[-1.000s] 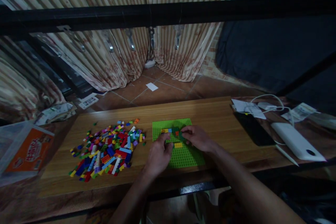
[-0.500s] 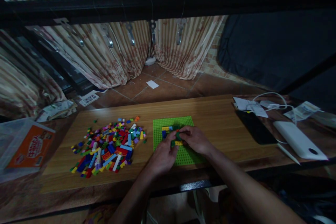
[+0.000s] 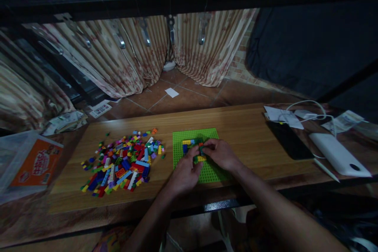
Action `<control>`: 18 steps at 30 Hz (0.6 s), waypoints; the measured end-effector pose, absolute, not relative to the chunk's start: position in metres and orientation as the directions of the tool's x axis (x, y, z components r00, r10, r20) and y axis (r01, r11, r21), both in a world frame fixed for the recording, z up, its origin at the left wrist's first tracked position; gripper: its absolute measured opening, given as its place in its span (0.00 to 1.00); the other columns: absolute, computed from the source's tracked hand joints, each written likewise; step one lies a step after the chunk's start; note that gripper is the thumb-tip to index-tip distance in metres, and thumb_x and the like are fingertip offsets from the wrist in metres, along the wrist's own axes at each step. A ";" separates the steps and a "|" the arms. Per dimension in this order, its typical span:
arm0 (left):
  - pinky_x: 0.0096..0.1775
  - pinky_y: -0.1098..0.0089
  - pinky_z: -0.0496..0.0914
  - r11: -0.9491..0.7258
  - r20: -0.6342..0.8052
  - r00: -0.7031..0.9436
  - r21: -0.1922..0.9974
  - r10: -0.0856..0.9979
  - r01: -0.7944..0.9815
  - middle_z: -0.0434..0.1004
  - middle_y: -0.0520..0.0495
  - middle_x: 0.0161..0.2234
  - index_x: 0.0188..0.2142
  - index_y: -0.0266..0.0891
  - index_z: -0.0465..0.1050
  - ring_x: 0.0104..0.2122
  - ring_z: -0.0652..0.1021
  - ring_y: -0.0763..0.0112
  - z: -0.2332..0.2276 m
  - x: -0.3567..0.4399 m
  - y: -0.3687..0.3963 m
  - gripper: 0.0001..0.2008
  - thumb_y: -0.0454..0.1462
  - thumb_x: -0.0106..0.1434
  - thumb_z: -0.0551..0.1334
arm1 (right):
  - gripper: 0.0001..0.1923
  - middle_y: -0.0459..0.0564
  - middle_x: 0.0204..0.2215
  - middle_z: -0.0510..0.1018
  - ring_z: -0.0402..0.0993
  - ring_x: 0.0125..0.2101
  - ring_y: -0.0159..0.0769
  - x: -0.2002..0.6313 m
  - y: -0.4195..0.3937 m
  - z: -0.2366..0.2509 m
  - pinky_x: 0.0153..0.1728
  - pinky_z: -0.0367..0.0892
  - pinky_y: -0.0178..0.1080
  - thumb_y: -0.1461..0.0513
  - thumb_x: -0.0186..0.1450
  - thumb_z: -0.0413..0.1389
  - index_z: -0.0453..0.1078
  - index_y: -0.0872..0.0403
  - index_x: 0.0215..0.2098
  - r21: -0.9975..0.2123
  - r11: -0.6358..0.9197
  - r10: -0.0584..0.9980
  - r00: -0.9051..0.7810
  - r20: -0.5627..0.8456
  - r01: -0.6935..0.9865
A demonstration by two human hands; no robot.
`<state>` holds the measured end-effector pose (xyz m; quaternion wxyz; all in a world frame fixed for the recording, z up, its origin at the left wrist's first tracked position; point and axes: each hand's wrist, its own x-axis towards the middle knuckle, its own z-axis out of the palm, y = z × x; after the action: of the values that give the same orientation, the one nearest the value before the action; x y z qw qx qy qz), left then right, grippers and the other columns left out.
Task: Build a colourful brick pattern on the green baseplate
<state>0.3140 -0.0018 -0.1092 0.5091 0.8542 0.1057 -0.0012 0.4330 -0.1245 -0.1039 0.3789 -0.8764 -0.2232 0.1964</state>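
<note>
A green studded baseplate [image 3: 180, 132] lies on the wooden board, with a rough outline of toy bricks built on its middle. Yellow and blue toy bricks [image 3: 186, 142] form the far left of that outline, and yellow ones [image 3: 201, 158] the near side. My left hand [image 3: 186, 171] rests over the plate's left half, fingers bent together against the bricks; its fingertips are partly hidden. From the right, my right hand [image 3: 221, 153] pinches a small dark toy brick [image 3: 202, 150] at the right side of the outline. Whether that brick is pressed down, I cannot tell.
A pile of loose toy bricks [image 3: 126, 165] spreads over the left of the wooden board [image 3: 245, 126]. Farther left stands a clear plastic box [image 3: 17, 145] with an orange label. At the right lie a black phone [image 3: 289, 139], a white power bank [image 3: 339, 155], cables and a white pen [image 3: 326, 170].
My right fingertips have shifted slightly at the right side of the brick outline. My left hand stays almost in place. The view has tilted slightly.
</note>
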 end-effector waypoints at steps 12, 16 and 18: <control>0.36 0.67 0.74 -0.242 -0.186 0.967 0.944 0.176 0.226 0.67 0.39 0.56 0.61 0.42 0.55 0.26 0.76 0.76 -0.111 0.316 -0.003 0.25 0.36 0.64 0.53 | 0.15 0.48 0.21 0.78 0.72 0.23 0.34 0.435 -0.120 -0.102 0.25 0.60 0.36 0.55 0.62 0.53 0.73 0.53 0.23 -0.657 -0.708 0.519 0.822 -0.234 0.260; 0.36 0.67 0.74 -0.193 -0.187 0.964 0.956 0.187 0.222 0.67 0.37 0.55 0.61 0.40 0.56 0.25 0.76 0.77 -0.110 0.317 -0.004 0.25 0.36 0.64 0.53 | 0.17 0.48 0.19 0.77 0.70 0.21 0.33 0.435 -0.120 -0.099 0.24 0.58 0.35 0.54 0.62 0.53 0.72 0.53 0.21 -0.635 -0.724 0.523 0.814 -0.252 0.269; 0.37 0.66 0.74 -0.218 -0.180 0.967 0.952 0.180 0.217 0.67 0.37 0.55 0.61 0.40 0.56 0.26 0.76 0.76 -0.110 0.316 -0.004 0.25 0.37 0.64 0.53 | 0.18 0.48 0.18 0.76 0.70 0.21 0.33 0.435 -0.120 -0.098 0.24 0.57 0.36 0.54 0.62 0.53 0.71 0.53 0.20 -0.622 -0.736 0.517 0.815 -0.261 0.268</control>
<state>0.3159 -0.0038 -0.1104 0.6123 0.7801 0.1273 -0.0153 0.4346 -0.1198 -0.0985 0.2921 -0.9068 -0.2164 0.2135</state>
